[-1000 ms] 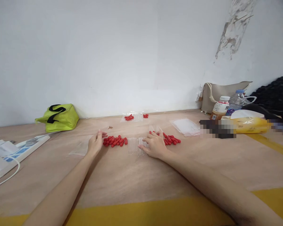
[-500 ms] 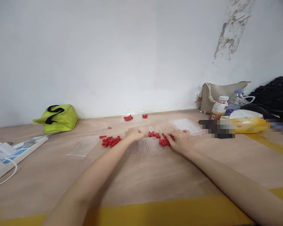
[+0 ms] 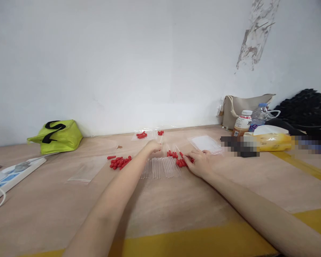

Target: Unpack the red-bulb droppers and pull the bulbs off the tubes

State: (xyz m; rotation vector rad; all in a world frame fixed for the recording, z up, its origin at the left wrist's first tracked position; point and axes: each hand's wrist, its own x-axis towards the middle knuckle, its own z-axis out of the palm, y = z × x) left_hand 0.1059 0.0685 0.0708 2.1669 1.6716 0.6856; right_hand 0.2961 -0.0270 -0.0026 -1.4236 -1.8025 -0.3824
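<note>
My left hand (image 3: 153,145) is closed, with a thin clear dropper tube (image 3: 162,137) rising from its fingertips. It reaches over the far side of a row of clear dropper tubes (image 3: 160,168) lying side by side. The fingers of my right hand (image 3: 199,162) are bent over a cluster of red rubber bulbs (image 3: 179,163) and pinch at its edge; the fingertips are partly hidden. Just beyond lie a few droppers fitted with red bulbs (image 3: 172,154). A bigger heap of red bulbs (image 3: 119,163) sits left of the tubes.
Clear bags with red-bulbed droppers (image 3: 141,135) lie by the wall. A flat clear bag (image 3: 87,171) is at left, and a stack of bags (image 3: 206,144) at right. Further out are a green bag (image 3: 60,137), power strip (image 3: 18,175), bottles (image 3: 242,123) and tissue pack (image 3: 273,142).
My left hand has moved forward from above the row of tubes towards the bags by the wall. My right hand stays at the red bulbs. The view has shifted slightly.
</note>
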